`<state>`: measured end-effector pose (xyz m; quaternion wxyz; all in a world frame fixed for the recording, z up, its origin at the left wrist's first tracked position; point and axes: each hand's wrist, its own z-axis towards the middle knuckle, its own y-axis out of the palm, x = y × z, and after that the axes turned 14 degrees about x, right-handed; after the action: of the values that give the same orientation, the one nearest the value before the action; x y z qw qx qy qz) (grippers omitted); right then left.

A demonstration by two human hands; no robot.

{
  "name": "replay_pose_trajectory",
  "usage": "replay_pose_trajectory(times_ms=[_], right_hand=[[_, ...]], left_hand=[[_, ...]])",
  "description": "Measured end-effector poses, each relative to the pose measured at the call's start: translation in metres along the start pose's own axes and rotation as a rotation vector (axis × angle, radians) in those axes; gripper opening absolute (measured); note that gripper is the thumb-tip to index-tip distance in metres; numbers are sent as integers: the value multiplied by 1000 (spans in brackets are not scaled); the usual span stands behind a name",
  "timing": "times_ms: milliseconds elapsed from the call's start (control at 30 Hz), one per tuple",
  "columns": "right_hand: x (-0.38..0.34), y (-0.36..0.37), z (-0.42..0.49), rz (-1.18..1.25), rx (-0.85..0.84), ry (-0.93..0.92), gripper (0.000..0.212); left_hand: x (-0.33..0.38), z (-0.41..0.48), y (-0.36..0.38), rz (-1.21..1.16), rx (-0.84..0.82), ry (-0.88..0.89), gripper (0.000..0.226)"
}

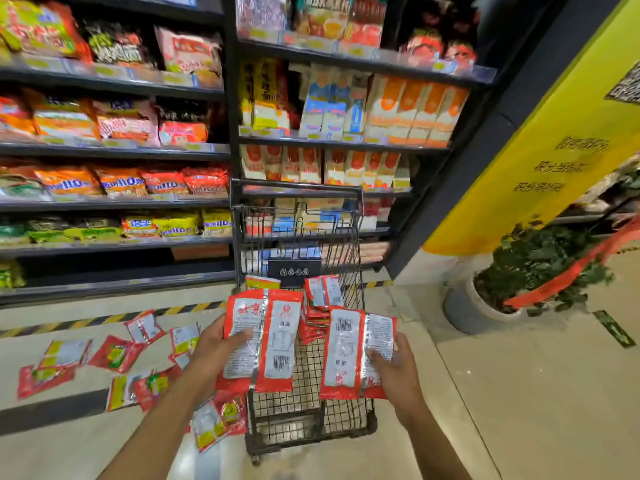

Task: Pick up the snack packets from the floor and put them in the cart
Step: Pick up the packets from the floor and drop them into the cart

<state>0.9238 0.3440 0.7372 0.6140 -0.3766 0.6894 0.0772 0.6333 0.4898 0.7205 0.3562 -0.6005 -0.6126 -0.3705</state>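
My left hand (216, 351) grips a red and white snack packet (273, 341) above the left side of the black wire cart (356, 414). My right hand (393, 370) grips another red and white packet (346, 355) over the cart's right side. Several packets (320, 306) lie piled inside the cart at its far end. Several more packets (116, 353) are scattered on the floor to the left, and one packet (211, 426) lies by the cart's near left corner.
Dark shelves (114, 150) full of packaged food stand behind the cart. A yellow pillar (540, 161) rises at the right, with a potted plant (530, 271) at its foot. Yellow and black hazard tape (104, 318) runs along the floor by the shelves.
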Motion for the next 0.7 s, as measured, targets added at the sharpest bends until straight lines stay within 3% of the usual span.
replay_pose_trajectory(times_ms=[233, 400, 533, 700], right_hand=[[62, 42, 98, -69, -106, 60, 33], [123, 86, 163, -175, -167, 159, 50], [160, 130, 210, -384, -245, 243, 49], [249, 183, 251, -486, -252, 216, 41]], left_hand=[[-57, 73, 48, 69, 135, -180, 30], [-109, 128, 80, 149, 227, -233, 31], [-171, 177, 98, 153, 311, -370, 32], [-258, 241, 110, 281, 417, -501, 42]])
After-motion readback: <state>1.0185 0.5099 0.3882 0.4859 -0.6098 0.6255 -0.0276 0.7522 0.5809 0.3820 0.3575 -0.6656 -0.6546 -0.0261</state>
